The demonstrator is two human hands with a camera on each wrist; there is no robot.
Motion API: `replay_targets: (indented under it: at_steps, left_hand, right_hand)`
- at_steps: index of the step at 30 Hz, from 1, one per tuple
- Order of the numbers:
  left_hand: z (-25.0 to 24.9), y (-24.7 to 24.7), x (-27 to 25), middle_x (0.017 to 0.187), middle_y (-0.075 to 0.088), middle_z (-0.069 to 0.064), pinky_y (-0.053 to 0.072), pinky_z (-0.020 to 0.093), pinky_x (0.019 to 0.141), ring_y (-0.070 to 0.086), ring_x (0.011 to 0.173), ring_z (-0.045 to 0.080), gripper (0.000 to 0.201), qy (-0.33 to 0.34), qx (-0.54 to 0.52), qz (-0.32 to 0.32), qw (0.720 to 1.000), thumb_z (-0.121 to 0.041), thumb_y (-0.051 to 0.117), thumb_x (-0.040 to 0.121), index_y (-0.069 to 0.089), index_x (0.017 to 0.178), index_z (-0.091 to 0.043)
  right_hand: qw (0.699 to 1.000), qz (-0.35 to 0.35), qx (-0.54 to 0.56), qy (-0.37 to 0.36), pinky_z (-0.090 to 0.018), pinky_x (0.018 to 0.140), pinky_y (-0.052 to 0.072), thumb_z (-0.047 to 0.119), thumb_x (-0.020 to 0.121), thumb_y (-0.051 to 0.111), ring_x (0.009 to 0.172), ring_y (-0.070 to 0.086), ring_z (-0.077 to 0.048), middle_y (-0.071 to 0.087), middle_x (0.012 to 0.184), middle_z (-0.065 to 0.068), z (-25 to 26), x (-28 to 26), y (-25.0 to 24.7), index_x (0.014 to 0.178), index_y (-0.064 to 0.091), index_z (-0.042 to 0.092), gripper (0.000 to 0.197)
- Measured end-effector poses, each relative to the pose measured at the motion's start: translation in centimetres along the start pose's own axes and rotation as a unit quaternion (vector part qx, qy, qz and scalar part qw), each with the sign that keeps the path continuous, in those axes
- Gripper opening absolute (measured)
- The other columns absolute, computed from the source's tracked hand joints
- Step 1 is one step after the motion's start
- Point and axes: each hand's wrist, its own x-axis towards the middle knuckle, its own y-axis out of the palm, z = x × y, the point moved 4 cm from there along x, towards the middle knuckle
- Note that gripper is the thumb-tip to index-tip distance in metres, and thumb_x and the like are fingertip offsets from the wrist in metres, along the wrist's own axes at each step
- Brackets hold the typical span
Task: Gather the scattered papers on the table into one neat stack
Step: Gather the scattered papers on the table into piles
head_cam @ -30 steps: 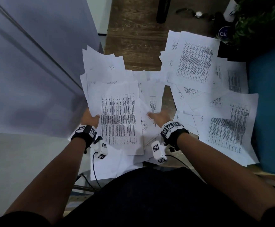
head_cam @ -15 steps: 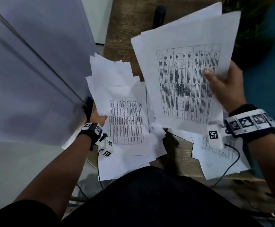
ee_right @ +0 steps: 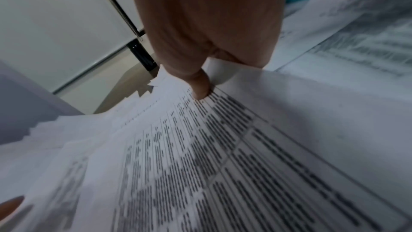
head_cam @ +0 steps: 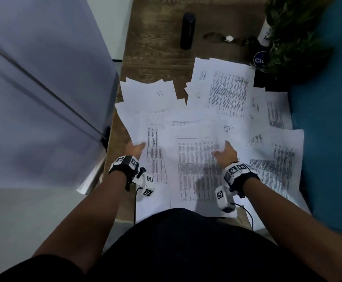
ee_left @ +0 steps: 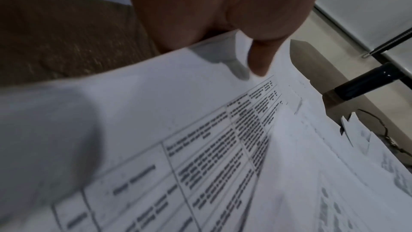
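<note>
Both hands gripped the pile of papers (head_cam: 194, 159) at the near edge of the table (head_cam: 155, 47): left hand (head_cam: 134, 149) pinching its left side, right hand (head_cam: 226, 152) its right

Black bottle (head_cam: 188, 30) upright at far table end; wristwatch (head_cam: 229, 39) near it; potted plant (head_cam: 292, 35) in right corner

Black wristbands (head_cam: 126, 162) carry white marker-printed camera blocks (head_cam: 147, 187) with thin black cables (head_cam: 135, 202).
</note>
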Motion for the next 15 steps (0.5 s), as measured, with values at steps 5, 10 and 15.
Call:
replay_targets:
  at_steps: [5, 10, 15]
  left_hand:
    - [0.9, 0.9, 1.1, 0.118, 0.063, 0.004, 0.044, 0.031, 0.089, 0.060, 0.110, 0.020, 0.060, -0.017, -0.036, 0.048, 0.998, -0.030, 0.083, 0.070, 0.062, 0.119, -0.003]
    - [-0.9, 1.2, 2.0, 0.125, 0.054, 0.022, 0.042, 0.041, 0.093, 0.053, 0.113, 0.033, 0.054, -0.014, 0.128, -0.029, 0.991, -0.020, 0.073, 0.083, 0.049, 0.117, 0.014]
    - [-5.2, -2.0, 4.4, 0.121, 0.061, 0.016, 0.048, 0.041, 0.094, 0.060, 0.107, 0.037, 0.057, 0.083, 0.150, -0.141, 0.975, -0.004, 0.054, 0.080, 0.045, 0.136, -0.008]
  right_hand:
    - [0.986, 0.140, -0.051, -0.080, -0.033, 0.103, 0.040, 0.012, 0.101, 0.038, 0.133, 0.046, -0.032, 0.022, 0.160, -0.014, 3.8, 1.3, 3.1, 0.156, 0.009, 0.016, 0.061]
    - [0.971, 0.206, -0.039, -0.114, -0.035, 0.108, 0.039, 0.011, 0.095, 0.051, 0.124, 0.050, -0.026, 0.045, 0.147, -0.017, 5.4, 1.9, 3.3, 0.153, 0.021, 0.011, 0.065]
    - [0.996, 0.010, -0.039, -0.081, -0.032, 0.102, 0.046, 0.004, 0.088, 0.057, 0.114, 0.061, -0.030, 0.068, 0.115, -0.011, 2.2, 8.8, -6.1, 0.118, 0.066, 0.007, 0.032]
